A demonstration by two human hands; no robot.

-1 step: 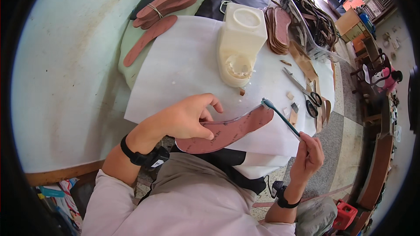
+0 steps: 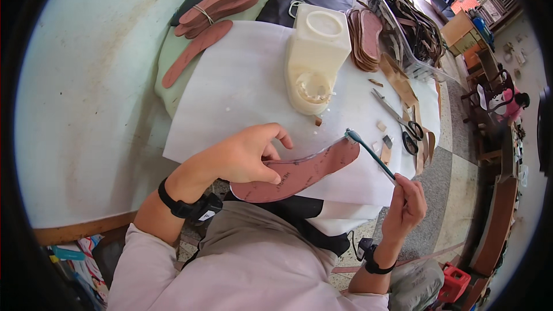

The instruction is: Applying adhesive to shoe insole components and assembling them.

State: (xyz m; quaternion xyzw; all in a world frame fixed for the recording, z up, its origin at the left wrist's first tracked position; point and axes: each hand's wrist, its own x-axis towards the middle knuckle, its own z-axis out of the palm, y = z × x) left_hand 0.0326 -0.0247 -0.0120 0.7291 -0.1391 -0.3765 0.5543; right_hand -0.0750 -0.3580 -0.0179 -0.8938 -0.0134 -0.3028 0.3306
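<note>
A reddish-brown insole [image 2: 305, 174] with dark printing lies at the near edge of the white-covered table. My left hand [image 2: 245, 155] holds it at its left half, the thumb pressed on its face, the index finger held off in the air. In my right hand [image 2: 405, 204], the fingers pinch the handle end of a dark green toothbrush [image 2: 373, 154]. Its bristles touch the upper edge of the insole's right end. Beyond the insole stands a cut-open whitish plastic jug [image 2: 319, 40], with pale residue round its opening.
Scissors [image 2: 397, 114] lie at the right among scraps and tan strips [image 2: 406, 89]. Further off are stacked insoles [image 2: 364, 37], a clear bin [image 2: 403, 46] of dark strips, and a banded insole bundle [image 2: 222, 8]. A pale wall [image 2: 92, 103] borders the left.
</note>
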